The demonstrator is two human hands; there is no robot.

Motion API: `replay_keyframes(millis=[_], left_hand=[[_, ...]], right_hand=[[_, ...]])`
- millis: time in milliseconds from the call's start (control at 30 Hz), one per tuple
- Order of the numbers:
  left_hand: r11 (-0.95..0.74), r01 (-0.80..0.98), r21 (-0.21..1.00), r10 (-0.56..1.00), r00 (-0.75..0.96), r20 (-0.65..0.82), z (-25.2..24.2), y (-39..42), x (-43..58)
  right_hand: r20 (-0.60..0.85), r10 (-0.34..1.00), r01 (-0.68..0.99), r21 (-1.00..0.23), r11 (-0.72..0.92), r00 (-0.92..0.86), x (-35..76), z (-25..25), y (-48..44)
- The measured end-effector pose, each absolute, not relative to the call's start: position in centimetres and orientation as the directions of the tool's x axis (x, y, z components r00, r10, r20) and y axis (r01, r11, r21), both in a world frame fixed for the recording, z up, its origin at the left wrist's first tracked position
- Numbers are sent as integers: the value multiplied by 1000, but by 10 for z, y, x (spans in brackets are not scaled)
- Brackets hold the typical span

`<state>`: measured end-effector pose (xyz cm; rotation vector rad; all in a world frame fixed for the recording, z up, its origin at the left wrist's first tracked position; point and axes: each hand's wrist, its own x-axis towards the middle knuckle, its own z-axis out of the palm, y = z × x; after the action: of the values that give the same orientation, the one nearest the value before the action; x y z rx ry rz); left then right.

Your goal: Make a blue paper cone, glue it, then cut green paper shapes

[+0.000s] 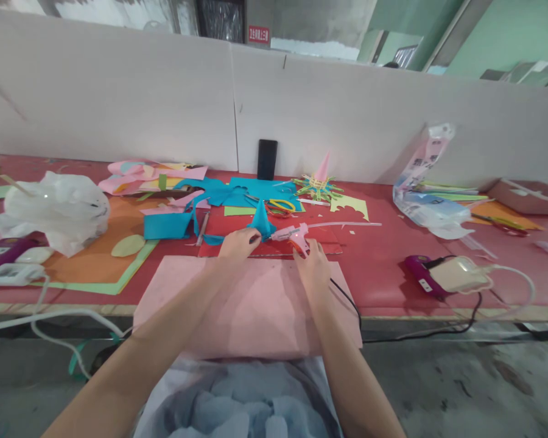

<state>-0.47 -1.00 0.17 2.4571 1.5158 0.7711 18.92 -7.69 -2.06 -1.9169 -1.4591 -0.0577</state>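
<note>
In my right hand (312, 265) is a pink glue gun (296, 236), its nozzle pointing left at the base of a blue paper cone (260, 220). A long clear glue stick (347, 224) sticks out from the gun's back to the right. My left hand (240, 244) is closed at the cone's lower left edge; the fingertips are partly hidden, but they seem to pinch the cone's base. Under both lies a red sheet (322, 240). A pink sheet (251, 304) spreads beneath my forearms over the table's front edge.
Behind stand a finished-looking pink cone on a fringed base (320, 176) and a black phone (267, 159) against the partition. Yellow-handled scissors (281, 205) lie among blue paper cutouts (228, 192). Power strips (424, 277) with cords are at right and left, beside a white plastic bag (57, 207).
</note>
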Motion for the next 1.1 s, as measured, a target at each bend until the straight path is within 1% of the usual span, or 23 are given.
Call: replay_keyframes(millis=[200, 367, 633, 800, 1100], left_hand=[[-476, 786, 394, 870, 358, 338, 2, -11, -5], [-485, 787, 382, 864, 361, 352, 2, -11, -5], [-481, 789, 382, 866, 361, 346, 0, -10, -5], [-480, 796, 368, 865, 360, 350, -1, -10, -4], [-477, 797, 371, 868, 359, 344, 0, -10, -4]], right_hand=[[425, 830, 845, -526, -99, 362, 189, -19, -78], [441, 825, 852, -516, -90, 354, 189, -20, -77], [446, 805, 861, -486, -149, 391, 187, -16, -80], [450, 788, 848, -505, -162, 419, 186, -15, -80], [443, 778, 849, -484, -212, 447, 188, -15, -80]])
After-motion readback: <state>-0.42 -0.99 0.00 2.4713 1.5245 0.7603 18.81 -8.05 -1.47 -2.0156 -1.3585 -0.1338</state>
